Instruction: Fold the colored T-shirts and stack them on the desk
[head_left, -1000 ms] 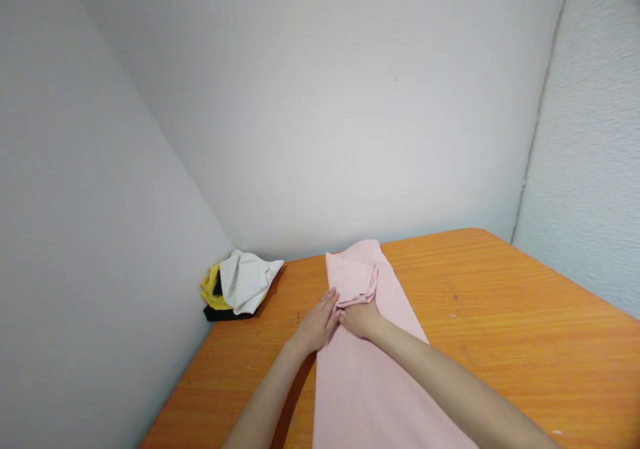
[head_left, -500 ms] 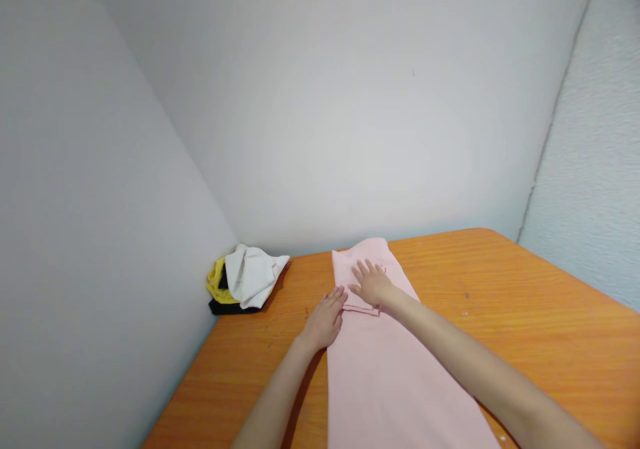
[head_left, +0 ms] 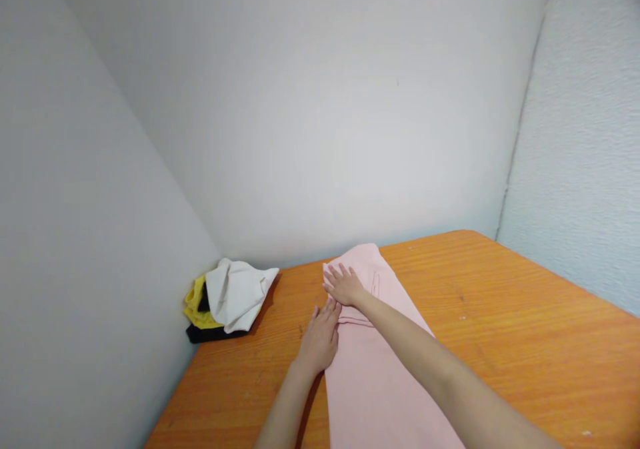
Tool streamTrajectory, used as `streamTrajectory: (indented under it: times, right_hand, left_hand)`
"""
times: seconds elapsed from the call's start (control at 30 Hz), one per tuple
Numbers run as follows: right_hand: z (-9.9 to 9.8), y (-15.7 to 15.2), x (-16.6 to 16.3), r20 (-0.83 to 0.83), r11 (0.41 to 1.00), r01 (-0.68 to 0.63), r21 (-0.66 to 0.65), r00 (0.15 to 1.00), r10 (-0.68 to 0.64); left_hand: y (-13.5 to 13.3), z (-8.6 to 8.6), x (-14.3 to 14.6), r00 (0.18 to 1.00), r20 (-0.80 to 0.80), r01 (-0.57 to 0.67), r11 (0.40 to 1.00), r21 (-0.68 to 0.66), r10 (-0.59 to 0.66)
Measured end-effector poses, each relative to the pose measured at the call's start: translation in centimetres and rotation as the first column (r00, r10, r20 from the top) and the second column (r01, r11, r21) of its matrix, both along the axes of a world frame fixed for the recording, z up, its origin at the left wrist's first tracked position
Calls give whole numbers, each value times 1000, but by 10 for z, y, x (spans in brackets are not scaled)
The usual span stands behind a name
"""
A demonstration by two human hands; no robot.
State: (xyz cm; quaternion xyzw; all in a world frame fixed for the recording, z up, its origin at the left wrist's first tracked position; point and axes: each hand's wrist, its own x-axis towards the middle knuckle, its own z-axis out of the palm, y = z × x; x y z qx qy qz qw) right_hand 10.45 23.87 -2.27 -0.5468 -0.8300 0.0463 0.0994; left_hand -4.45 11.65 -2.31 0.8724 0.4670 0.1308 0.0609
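Pale pink fabric, long and flat, stretched across an orange-brown wood-grained table.
The pale pink fabric runs from the surface's far edge toward you and out of view, with a folded section near that edge; by the far left corner, a crumpled white cloth lies over a yellow cloth and a black cloth. Your left hand rests along the fabric's left side, fingers slightly apart; your right hand lies flat on the fold, fingers spread.
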Motion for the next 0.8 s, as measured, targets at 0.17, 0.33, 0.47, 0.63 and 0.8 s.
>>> streamTrajectory:
  times: [0.17,0.33,0.47,0.63,0.8]
  right_hand:
    - [-1,8,7,-48,999,29,32,998,-28]
    - [11,13,43,-94,925,359,124,932,-349]
    - [9,22,80,-71,894,434,112,901,-429]
    - [-3,32,105,-24,933,353,72,936,-352]
    - [1,27,106,-17,950,297,97,955,-297]
  left_hand:
    - [0,2,1,999,-47,-22,1000,-2,22]
    - [-1,1,-1,999,-48,-23,1000,5,23]
    - [-1,2,-1,998,-56,-17,1000,1,17]
    - [-2,4,-2,999,-42,8,1000,-11,-9]
    - [-3,5,-2,999,-37,-1,1000,4,1]
